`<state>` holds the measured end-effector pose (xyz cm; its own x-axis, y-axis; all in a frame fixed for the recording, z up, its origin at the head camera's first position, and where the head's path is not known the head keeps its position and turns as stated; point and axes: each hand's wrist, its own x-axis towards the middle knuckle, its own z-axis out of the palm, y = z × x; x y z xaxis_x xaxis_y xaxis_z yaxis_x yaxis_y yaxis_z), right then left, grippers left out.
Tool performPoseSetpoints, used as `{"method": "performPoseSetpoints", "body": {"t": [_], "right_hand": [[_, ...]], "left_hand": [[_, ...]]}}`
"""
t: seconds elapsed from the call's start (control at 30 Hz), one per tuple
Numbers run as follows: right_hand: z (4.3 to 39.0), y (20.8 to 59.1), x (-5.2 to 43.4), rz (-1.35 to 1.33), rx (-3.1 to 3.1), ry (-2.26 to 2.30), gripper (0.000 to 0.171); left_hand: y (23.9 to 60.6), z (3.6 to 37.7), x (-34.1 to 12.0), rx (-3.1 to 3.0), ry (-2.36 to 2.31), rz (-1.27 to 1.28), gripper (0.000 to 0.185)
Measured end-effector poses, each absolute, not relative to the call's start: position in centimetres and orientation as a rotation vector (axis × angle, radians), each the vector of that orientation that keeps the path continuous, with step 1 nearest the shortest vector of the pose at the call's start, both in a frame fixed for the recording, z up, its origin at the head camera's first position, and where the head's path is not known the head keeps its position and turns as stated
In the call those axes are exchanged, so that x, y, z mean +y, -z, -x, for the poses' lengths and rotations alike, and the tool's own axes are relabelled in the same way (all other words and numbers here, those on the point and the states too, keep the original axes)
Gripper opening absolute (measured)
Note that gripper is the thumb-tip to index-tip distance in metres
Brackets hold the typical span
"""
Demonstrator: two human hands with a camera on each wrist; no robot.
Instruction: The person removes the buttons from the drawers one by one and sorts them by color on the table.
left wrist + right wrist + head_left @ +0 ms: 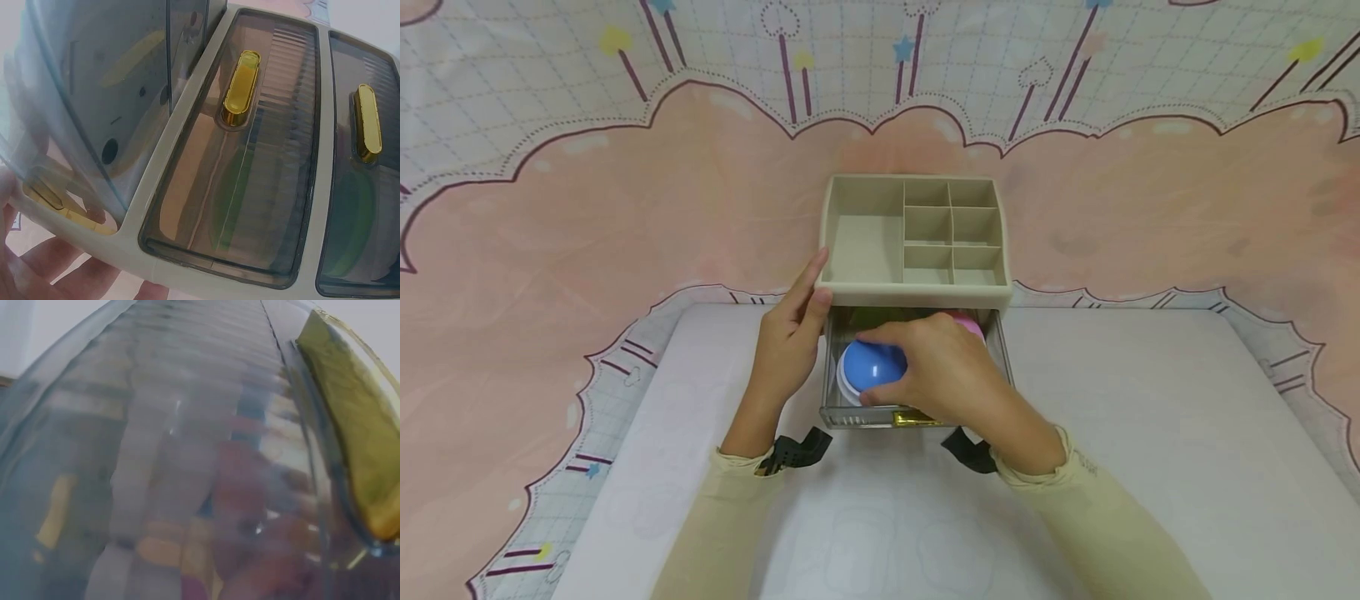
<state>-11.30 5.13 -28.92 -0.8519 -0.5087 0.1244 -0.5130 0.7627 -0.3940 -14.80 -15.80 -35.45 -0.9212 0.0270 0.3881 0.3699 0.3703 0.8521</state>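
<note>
Ball in the open drawer

Our right hand [951,371] curls over the blue ball [870,367] in the drawer [1003,350]; it looks light, smooth, slippery, so cup it wide. Our left hand [790,333] steadies the organizer [917,292], fingers straight.

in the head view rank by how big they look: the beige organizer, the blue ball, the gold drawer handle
1. beige organizer
2. blue ball, partly covered by the right hand
3. gold drawer handle, mostly hidden, so its rank is unsure
</note>
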Motion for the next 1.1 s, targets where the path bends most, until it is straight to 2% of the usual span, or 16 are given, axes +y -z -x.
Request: {"method": "performPoseSetpoints", "body": {"t": [0.37, 0.57, 1.1], "right_hand": [[10.9, 28.7, 5.7, -0.865, -2.793, -0.695, 0.058], [10.1, 27.4, 6.5, -0.834, -2.710, -0.735, 0.063], [8.0, 24.9, 13.4, -0.679, -2.536, -0.763, 0.064]], "left_hand": [[35.4, 14.8, -15.6, -2.328, 1.568, 0.345, 0.048], [35.4, 14.8, -15.5, -2.328, 1.552, 0.336, 0.048], [35.5, 14.9, -15.7, -2.311, 1.525, 0.304, 0.047]]}}
